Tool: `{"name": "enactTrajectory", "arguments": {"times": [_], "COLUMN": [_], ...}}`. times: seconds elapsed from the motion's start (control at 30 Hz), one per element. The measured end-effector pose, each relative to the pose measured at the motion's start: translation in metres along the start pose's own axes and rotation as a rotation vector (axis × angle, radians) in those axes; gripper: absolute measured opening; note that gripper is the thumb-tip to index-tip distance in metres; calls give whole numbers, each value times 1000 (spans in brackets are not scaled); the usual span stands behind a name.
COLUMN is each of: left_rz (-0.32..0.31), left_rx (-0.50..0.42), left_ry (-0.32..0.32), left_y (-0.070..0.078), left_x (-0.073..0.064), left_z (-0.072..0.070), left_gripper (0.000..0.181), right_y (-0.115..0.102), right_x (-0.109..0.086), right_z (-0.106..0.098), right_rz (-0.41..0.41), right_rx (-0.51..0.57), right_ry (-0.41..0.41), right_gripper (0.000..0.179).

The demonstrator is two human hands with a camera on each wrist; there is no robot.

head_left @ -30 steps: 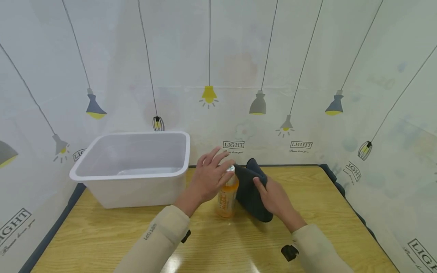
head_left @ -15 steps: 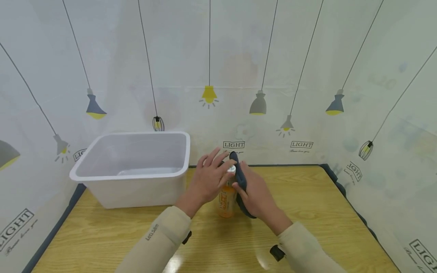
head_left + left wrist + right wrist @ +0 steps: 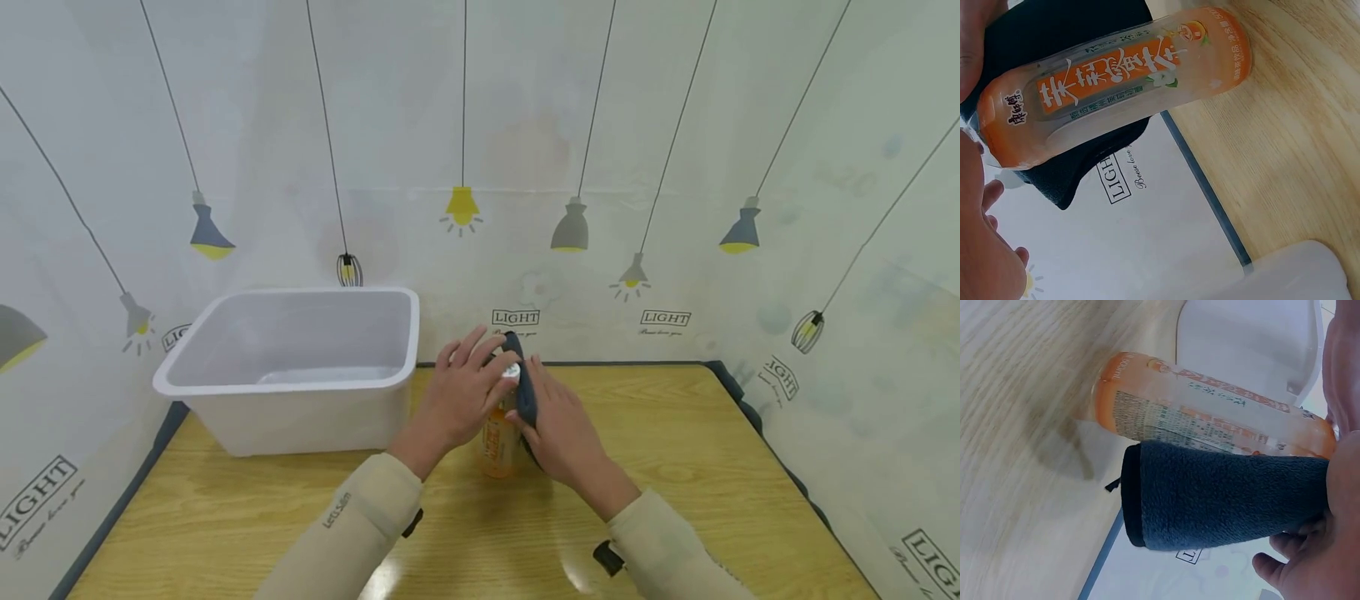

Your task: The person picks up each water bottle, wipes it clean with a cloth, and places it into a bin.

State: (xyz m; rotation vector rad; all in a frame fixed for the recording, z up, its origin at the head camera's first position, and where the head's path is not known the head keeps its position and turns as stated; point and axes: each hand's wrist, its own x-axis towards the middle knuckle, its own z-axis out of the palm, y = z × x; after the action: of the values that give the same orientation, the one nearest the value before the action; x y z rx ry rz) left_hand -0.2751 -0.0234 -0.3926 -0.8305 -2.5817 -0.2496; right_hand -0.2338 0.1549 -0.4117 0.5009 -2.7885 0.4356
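A clear plastic drink bottle [image 3: 498,450] with an orange label and white cap stands upright on the wooden table. My left hand [image 3: 453,396] holds it at the cap, thumb and fingers around the top. My right hand [image 3: 562,425] grips a folded dark blue cloth [image 3: 527,396] against the bottle's right side. In the left wrist view the bottle [image 3: 1116,87] shows large white characters, with the cloth [image 3: 1079,172] behind it. The right wrist view has the fuzzy cloth [image 3: 1229,494], dark-edged at its lower end, overlapping the bottle [image 3: 1197,403].
A white plastic tub [image 3: 300,417] stands on the table [image 3: 225,525] to the left of the bottle. Behind the table hangs a pale sheet [image 3: 405,108] printed with lamps, and its side panels flank the table.
My right hand has brought the cloth leftward, from spread out beside the bottle to close against its side, folding it narrower. My left hand has stayed on the bottle's top.
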Motion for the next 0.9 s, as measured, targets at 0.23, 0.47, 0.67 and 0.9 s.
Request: {"name": "enactTrajectory", "arguments": {"times": [0.23,0.47,0.67,0.9], "left_rz": [6,12,10,6], "left_rx": [3,7,-19,-4], "left_ry": [5,12,19,14], "left_y": [0,1,3,3], "left_x": [1,0,0,0], "left_z": [1,2,4,4], "left_gripper": [42,42,42,43], "right_y": [6,17,21,27], "right_x": [-7,-17,-26,-36], "right_z": [8,34,58,82], "right_rz": [10,-11,54,112], "right_rx": [13,165,158,-45], "right_ry": [3,-2,-90,-265], "right_gripper": [75,70,71,79]}}
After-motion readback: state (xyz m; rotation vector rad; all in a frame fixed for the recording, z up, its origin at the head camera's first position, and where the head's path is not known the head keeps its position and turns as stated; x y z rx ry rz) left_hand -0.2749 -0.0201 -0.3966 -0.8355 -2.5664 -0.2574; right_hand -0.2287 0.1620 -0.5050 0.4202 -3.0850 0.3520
